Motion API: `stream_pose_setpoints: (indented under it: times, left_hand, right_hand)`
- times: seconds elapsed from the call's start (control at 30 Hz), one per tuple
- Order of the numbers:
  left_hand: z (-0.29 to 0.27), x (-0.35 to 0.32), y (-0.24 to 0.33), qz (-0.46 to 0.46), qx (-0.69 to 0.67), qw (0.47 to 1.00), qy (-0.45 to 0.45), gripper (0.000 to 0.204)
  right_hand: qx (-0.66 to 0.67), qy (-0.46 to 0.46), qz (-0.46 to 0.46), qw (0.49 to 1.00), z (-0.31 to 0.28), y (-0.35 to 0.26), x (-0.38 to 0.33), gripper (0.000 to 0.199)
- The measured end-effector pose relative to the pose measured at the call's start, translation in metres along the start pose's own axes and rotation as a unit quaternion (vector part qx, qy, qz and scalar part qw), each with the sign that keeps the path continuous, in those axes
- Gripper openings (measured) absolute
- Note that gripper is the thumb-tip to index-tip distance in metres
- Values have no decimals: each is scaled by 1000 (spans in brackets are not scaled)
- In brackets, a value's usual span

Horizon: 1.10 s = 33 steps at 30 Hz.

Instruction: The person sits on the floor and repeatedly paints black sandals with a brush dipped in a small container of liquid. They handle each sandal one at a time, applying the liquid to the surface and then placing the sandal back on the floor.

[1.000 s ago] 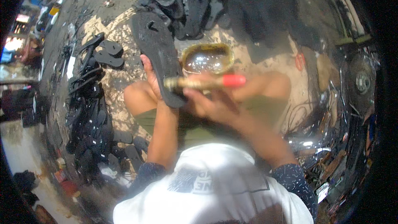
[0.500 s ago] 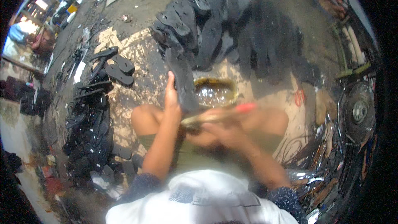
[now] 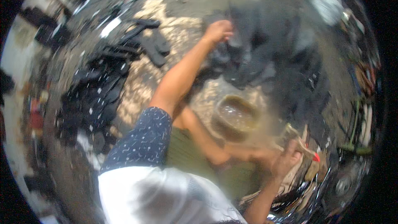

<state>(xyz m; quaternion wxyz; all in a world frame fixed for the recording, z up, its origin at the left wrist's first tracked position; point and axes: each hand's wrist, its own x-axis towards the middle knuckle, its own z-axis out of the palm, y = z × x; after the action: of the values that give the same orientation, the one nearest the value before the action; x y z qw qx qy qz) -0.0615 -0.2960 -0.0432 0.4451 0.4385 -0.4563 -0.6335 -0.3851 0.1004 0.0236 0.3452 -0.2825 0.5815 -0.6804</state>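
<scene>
My left hand [image 3: 218, 32] is stretched far forward at the near-left edge of a spread of black flip-flop soles [image 3: 269, 58]. Its fingers are curled together; blur and the dark soles behind hide whatever they may hold. Off to the right, my right hand [image 3: 285, 158] grips a slim brush-like tool [image 3: 302, 144] with a red end and a pale end. The tool is tilted, its pale end away from me. A round, yellowish-stained bowl [image 3: 236, 129] of shiny liquid stands between my arms, in front of my folded legs.
Black sandals [image 3: 154, 45] lie to the left, with a heap of dark pieces [image 3: 97, 93] nearer me. Stained tan sheeting [image 3: 137, 95] covers part of the ground. A pale plastic bag [image 3: 325, 5] is at the far right, and scraps and a round dark machine part [image 3: 344, 184] lie along the right.
My left hand, which held up a black sole beside the bowl, has moved forward to the spread soles. My right hand has carried the brush-like tool away to the right. The view has turned.
</scene>
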Motion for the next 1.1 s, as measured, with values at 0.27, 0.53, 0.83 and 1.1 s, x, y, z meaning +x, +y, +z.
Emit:
stream_pose_setpoints:
  times: [0.27,0.53,0.83,1.1]
  left_hand:
    - [-247,-86,-75,45,298,723,622,70]
    - [-291,-134,-125,-8,159,848,505,34]
    - [-124,-385,-6,62,473,831,287,99]
    - [-6,-420,-22,42,508,837,199,113]
  right_hand:
    - [-225,107,-1,969,-9,14,42,37]
    - [-390,-137,31,910,36,40,58,40]
    - [-498,-347,-173,776,92,113,58,30]
    - [-181,-281,-137,933,44,81,65,18]
